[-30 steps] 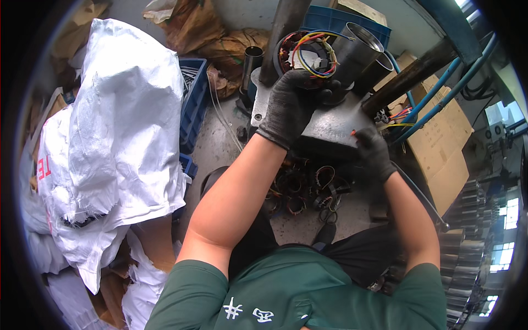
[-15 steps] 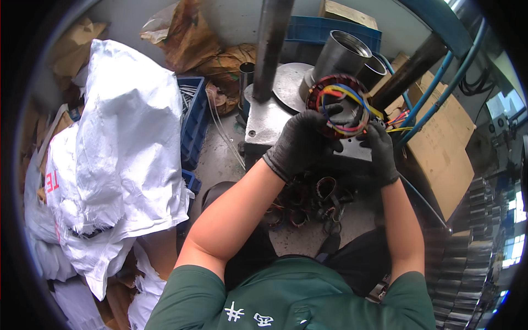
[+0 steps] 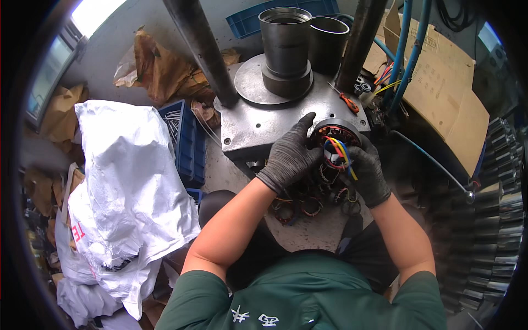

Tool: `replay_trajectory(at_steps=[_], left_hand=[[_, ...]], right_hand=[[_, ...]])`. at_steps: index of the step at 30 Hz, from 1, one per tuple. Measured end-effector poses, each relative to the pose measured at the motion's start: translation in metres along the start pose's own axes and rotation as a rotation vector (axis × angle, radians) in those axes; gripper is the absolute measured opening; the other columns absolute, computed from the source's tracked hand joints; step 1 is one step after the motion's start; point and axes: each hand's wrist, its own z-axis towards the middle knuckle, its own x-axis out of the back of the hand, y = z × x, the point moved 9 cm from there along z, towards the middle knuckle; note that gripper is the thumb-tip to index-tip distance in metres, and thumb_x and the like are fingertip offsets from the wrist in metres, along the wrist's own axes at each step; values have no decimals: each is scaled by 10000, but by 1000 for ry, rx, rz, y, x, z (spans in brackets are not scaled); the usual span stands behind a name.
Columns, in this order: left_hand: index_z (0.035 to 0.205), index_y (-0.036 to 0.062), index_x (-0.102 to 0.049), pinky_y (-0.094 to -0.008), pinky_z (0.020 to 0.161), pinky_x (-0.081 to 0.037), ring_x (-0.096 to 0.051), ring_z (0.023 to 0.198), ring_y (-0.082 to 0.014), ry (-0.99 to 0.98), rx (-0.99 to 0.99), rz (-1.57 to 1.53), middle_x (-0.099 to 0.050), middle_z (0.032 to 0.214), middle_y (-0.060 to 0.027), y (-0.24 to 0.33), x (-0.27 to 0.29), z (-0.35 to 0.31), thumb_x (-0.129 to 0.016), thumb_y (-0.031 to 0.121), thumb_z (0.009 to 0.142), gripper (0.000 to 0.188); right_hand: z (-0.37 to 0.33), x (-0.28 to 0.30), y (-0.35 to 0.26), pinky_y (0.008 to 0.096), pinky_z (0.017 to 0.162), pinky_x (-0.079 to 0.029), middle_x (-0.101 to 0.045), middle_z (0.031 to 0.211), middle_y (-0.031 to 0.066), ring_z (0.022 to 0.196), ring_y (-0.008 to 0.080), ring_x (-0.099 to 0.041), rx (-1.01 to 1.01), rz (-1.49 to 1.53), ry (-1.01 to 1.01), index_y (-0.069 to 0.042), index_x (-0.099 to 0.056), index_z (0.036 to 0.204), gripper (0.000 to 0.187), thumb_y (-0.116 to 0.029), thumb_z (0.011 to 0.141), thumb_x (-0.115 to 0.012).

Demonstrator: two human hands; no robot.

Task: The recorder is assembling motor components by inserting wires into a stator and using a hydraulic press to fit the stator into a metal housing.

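Cylinder [image 3: 286, 49] on disc [image 3: 248, 82], disc on plate [image 3: 237, 124], screwdriver [image 3: 349, 103] right of disc, ring [image 3: 334, 131] near plate's front, sack [image 3: 126, 176] left of plate

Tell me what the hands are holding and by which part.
A wire-wound ring with coloured leads: the left hand and right hand hold it between them by opposite sides of its outer rim. Fingers underneath are hidden.

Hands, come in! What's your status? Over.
Right hand gripping wire-wound ring; left hand at its left side. Coloured wires loose. Orange screwdriver on metal plate, clear of ring.
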Motion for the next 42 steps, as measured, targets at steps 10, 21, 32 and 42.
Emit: replay_trajectory(at_steps=[10, 21, 32, 42], left_hand=[[1304, 37, -691, -332, 828, -605, -725, 955, -177, 189, -555, 174, -690, 1029, -87, 22, -2, 12, -769, 26, 945, 367], [901, 83, -642, -483, 731, -558, -670, 895, -374, 411, -705, 732, -649, 934, -135, 37, -25, 13, -765, 147, 843, 151], [1072, 78, -678, -419, 818, -602, -698, 943, -372, -33, -750, 568, -651, 1061, -150, 38, -51, -9, -895, 144, 764, 382], [1065, 126, -716, -404, 735, -594, -722, 842, -285, 373, -736, 556, -673, 942, -97, 57, -23, -16, -897, 135, 812, 311]], right_hand=[[-20, 42, 0, 280, 761, -606, -760, 1064, 71, 882, 133, -725, -153, -195, 292, -18, -696, 1247, 383, -76, 868, -703], [-23, 46, -7, 281, 771, -635, -759, 1035, 71, 836, 149, -737, -148, -189, 331, -27, -709, 1191, 364, -62, 829, -719], [-29, 47, -36, 374, 695, -660, -705, 1054, 69, 853, 187, -734, -67, -153, 444, -104, -664, 1184, 373, -80, 820, -744], [-24, 47, -24, 295, 653, -642, -710, 979, 61, 790, 164, -730, -39, -280, 418, -54, -674, 1151, 306, -26, 850, -722]])
